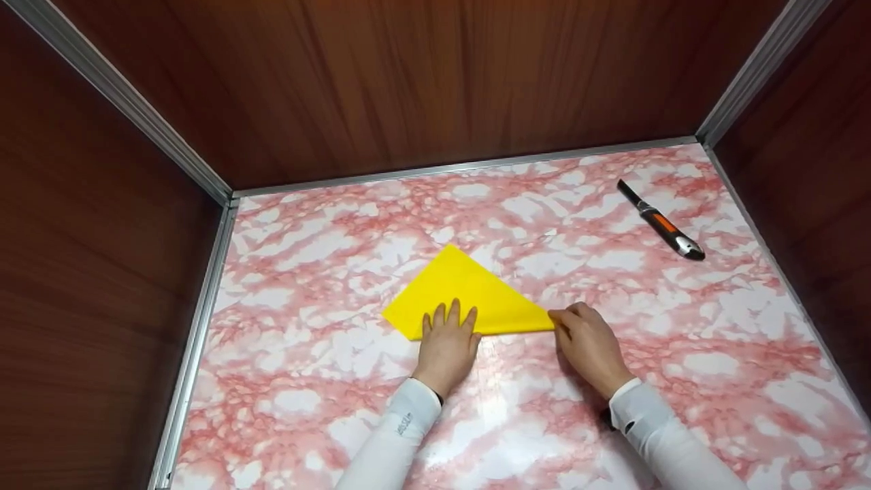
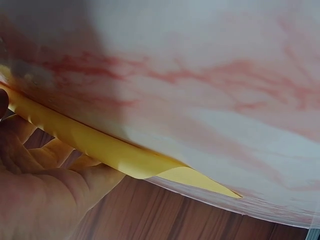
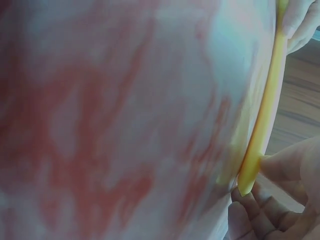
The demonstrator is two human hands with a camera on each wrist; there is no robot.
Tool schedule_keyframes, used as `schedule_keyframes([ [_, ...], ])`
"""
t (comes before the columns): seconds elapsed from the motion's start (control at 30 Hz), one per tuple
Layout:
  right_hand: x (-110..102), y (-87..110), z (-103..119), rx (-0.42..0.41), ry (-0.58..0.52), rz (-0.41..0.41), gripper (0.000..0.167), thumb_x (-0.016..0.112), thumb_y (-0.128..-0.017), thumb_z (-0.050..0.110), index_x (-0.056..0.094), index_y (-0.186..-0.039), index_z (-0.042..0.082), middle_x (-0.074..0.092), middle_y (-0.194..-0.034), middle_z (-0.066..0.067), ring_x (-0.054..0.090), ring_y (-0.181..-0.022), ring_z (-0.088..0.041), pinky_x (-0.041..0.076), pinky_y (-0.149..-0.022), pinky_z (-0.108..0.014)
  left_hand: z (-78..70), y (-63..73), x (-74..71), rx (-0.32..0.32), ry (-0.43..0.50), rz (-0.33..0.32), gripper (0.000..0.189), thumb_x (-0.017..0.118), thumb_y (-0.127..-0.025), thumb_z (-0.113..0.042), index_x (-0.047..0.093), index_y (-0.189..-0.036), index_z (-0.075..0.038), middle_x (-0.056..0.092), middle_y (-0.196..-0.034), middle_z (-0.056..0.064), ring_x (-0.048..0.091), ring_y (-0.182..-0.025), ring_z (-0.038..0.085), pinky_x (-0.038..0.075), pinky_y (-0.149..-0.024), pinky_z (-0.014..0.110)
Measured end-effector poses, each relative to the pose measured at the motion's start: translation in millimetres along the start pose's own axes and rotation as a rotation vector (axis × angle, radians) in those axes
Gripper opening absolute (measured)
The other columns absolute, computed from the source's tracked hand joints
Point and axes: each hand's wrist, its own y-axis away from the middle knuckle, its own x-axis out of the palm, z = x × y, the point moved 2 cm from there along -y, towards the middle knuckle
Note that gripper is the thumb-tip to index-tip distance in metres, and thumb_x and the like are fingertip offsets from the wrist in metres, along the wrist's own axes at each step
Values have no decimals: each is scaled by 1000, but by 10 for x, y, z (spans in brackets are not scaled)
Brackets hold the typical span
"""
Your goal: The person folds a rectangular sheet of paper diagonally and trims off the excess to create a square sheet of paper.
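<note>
- Enclosure: I see brown wood-grain panels on three sides, the back panel (image 1: pixel 435 88), left panel (image 1: pixel 102 272) and right panel (image 1: pixel 796 122), joined by metal rails (image 1: pixel 463 167).
- Tabletop (image 1: pixel 292 401): red-and-white marbled surface. It extends on every side of the work, which lies near mid-table, well apart from the rails.
- Yellow sheet (image 1: pixel 463 279), appearance: plain, folded, smooth, four-cornered in outline. In the left wrist view I see its near side as a rounded bend, with a pointed layer projecting past the bend's end.
- Yellow sheet, edges: two straight edges slope down from the far corner; a short edge cuts the left end; the near edge runs from beside the left hand to the right hand.
- Yellow sheet, direction: the far corner points at the back panel, the narrow corner points right. The long axis runs left to right, roughly along the back rail.
- Left hand (image 1: pixel 449 350): fingers extended and spread, pressing on the sheet across its near edge.
- Right hand (image 1: pixel 590 344): thumb and fingers pinch the narrow right corner.
- Cutter (image 1: pixel 660 221): black with an orange inset, lying far right, well apart from the sheet and both hands, slender end toward the back rail.
</note>
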Motion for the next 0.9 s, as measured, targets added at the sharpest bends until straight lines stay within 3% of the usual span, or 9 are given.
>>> schedule_keyframes([
  [0.6,-8,23,-2,-24,30,4,21,69,-89,12,75,-109,7,59,-91,-2,54,-80,-22,48,-72,-39,-8,-1,0,-5,2,9,51,46,-100,-44,46,-147,-23,38,-151,14,33,-135,40,27,-104,63],
  [0.9,-25,26,-22,-32,36,-2,35,69,-88,10,67,-123,9,59,-93,-4,54,-75,-21,47,-70,-39,-7,-1,9,-2,-7,3,51,47,-100,-44,45,-147,-23,37,-152,13,33,-135,39,28,-104,63],
])
